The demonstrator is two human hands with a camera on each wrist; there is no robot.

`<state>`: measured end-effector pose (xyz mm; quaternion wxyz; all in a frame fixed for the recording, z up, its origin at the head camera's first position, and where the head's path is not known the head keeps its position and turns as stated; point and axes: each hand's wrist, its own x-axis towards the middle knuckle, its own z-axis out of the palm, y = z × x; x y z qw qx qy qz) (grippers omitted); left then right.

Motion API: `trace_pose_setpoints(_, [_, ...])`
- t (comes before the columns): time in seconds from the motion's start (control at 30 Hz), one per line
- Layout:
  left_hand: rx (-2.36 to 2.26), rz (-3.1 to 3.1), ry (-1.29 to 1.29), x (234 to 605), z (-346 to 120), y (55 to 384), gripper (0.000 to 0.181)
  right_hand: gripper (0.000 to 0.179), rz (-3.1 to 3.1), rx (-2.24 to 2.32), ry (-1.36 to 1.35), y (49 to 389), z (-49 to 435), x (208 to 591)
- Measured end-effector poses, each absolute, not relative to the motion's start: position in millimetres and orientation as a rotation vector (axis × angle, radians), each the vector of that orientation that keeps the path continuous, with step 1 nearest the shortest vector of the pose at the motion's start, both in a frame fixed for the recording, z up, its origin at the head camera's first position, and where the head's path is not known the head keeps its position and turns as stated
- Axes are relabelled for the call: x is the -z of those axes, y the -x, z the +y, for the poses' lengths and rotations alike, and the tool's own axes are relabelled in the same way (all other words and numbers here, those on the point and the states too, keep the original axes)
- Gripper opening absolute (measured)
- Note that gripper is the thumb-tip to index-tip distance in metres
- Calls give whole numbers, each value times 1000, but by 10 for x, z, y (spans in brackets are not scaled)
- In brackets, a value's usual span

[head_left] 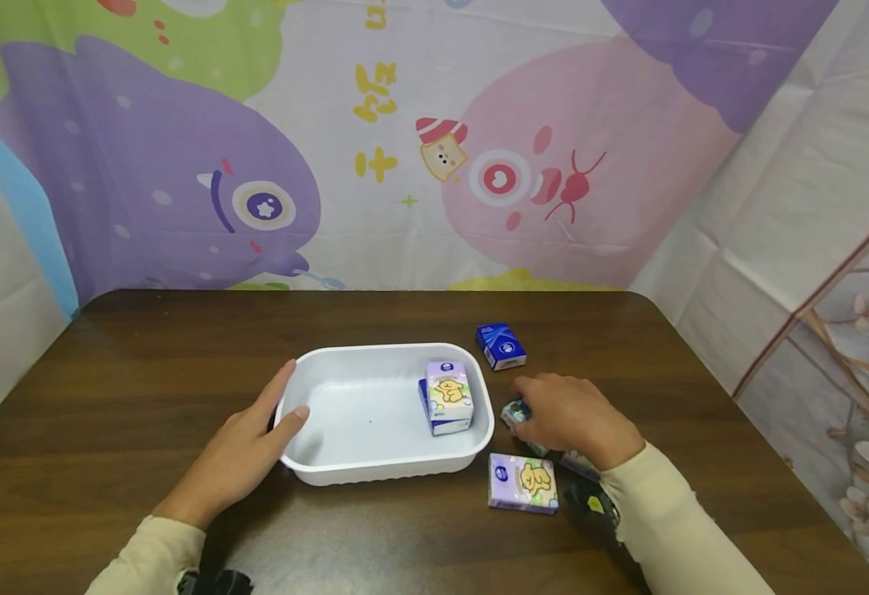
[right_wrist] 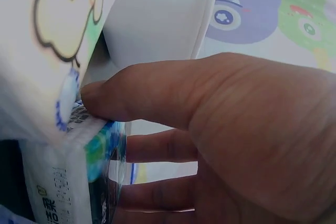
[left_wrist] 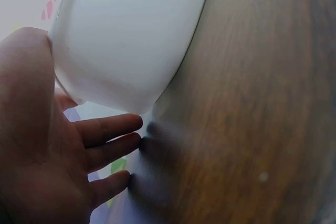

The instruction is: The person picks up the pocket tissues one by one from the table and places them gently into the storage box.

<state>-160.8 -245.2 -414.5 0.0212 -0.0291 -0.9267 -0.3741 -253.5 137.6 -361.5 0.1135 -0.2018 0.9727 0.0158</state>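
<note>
My left hand (head_left: 244, 446) is at the left end of a white plastic tray (head_left: 382, 473), thumb over the rim and index finger along the outside. The other fingers (left_wrist: 113, 129) extend below it in the left wrist view. Right of the tray, my right hand (head_left: 572, 417) grips a dark-and-green tissue pack (head_left: 515, 412), mostly covered by the hand in the head view. The thumb (right_wrist: 142, 90) presses on one end of this pack (right_wrist: 58, 187), with fingers along its side. Inside the tray, a purple tissue pack (head_left: 449, 392) lies on a blue one (head_left: 448, 426).
A blue tissue pack (head_left: 501, 345) lies beyond my right hand. Nearer me is a purple tissue pack with a yellow cartoon animal (head_left: 524, 483). Another pack (head_left: 580, 464) shows partly under my right wrist. A cartoon-printed cloth (head_left: 382, 231) hangs behind the brown table (head_left: 182, 330).
</note>
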Motion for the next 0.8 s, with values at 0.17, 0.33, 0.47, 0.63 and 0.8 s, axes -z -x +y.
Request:
trace_pose_setpoints(0.17, [1155, -2881, 88, 4135, -2448, 1607, 72, 48, 2848, -45, 574, 2545, 1381, 3610])
trace_pose_setpoints(0.33, [1148, -2879, 87, 4132, -2450, 1607, 71, 48, 2848, -38, 573, 2538, 1383, 3599])
trace_pose_setpoints(0.47, [1148, -2877, 89, 4133, -2453, 1605, 71, 49, 2852, -51, 563, 2530, 1374, 3586])
trace_pose_setpoints(0.63, [1148, -2879, 89, 4131, -2453, 1603, 71, 48, 2871, -52, 591, 2511, 1367, 3563])
trace_pose_setpoints(0.8, [1148, -2876, 92, 4130, -2450, 1604, 71, 48, 2909, -25, 643, 2498, 1367, 3554])
